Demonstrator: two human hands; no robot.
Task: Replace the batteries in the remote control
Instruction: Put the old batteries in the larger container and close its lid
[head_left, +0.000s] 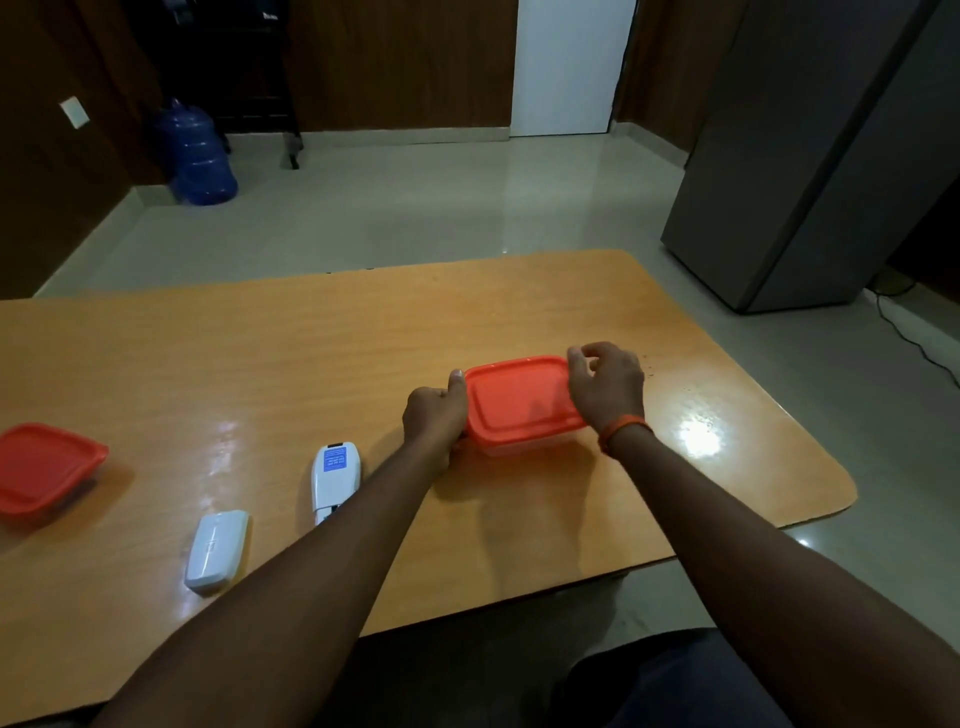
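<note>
A clear box with an orange lid (519, 402) stands on the wooden table (311, 364) right of centre. My left hand (434, 418) grips its left end, thumb on the lid's edge. My right hand (605, 387) rests on the lid's far right corner, fingers curled over the rim. The white remote control (335, 475) lies face down left of my left forearm, a blue label on its back and its battery bay open at the near end. Its white battery cover (217, 550) lies apart, nearer me and to the left. No batteries are visible.
A second orange-lidded box (44, 467) sits at the table's left edge. Beyond the table are a tiled floor, a blue water jug (200, 156), a grey refrigerator (810, 156) at right with a cable on the floor, and a white door.
</note>
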